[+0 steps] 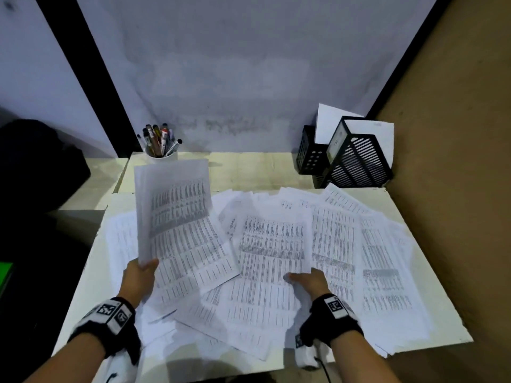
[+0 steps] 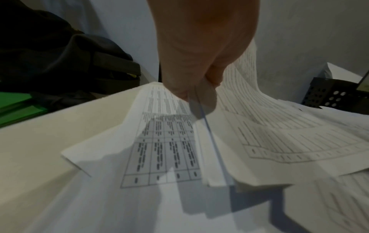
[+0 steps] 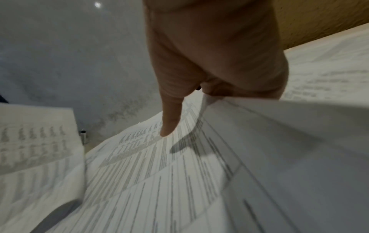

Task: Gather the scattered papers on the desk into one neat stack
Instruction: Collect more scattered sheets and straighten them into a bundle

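Observation:
Printed sheets with tables lie scattered and overlapping over the white desk. My left hand holds a bundle of gathered sheets upright by its lower left corner; in the left wrist view the thumb and fingers pinch the bundle's edge. My right hand grips the near edge of one sheet in the middle of the desk. In the right wrist view its thumb lies on top of that sheet and the fingers curl beneath.
A white cup of pens stands at the desk's back left. Black mesh file holders with blank sheets stand at the back right. A brown wall borders the right edge. A dark bag sits off to the left.

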